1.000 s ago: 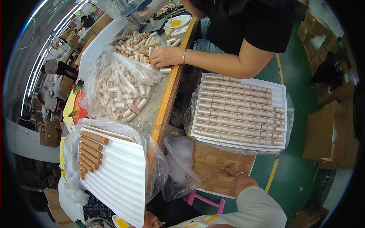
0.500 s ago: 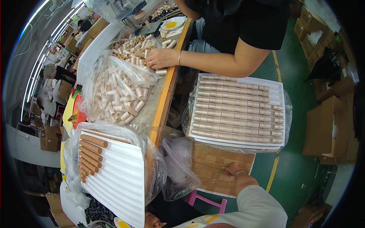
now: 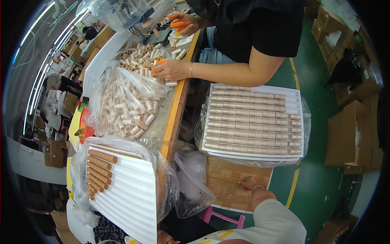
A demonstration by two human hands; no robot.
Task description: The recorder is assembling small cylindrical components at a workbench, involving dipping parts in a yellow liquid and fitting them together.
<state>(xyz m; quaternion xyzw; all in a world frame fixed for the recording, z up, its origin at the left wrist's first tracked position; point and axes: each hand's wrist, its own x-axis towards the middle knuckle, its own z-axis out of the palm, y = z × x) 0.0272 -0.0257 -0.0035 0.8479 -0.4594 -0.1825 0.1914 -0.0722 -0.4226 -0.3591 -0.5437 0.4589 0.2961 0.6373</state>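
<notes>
Over brown cardboard (image 3: pixel 223 191), the right hand (image 3: pixel 248 184) has half-open fingers, the left hand's (image 3: pixel 164 237) unclear, shirt print (image 3: pixel 224 234) illegible.

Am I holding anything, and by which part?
Your right hand, over the brown board, shows nothing held; your left hand is partly cut off, so I can't tell.

The right hand (image 3: pixel 249 184) points its fingers (image 3: pixel 243 183) leftward — the left hand (image 3: pixel 164 237) sits low, partly out of view.
</notes>
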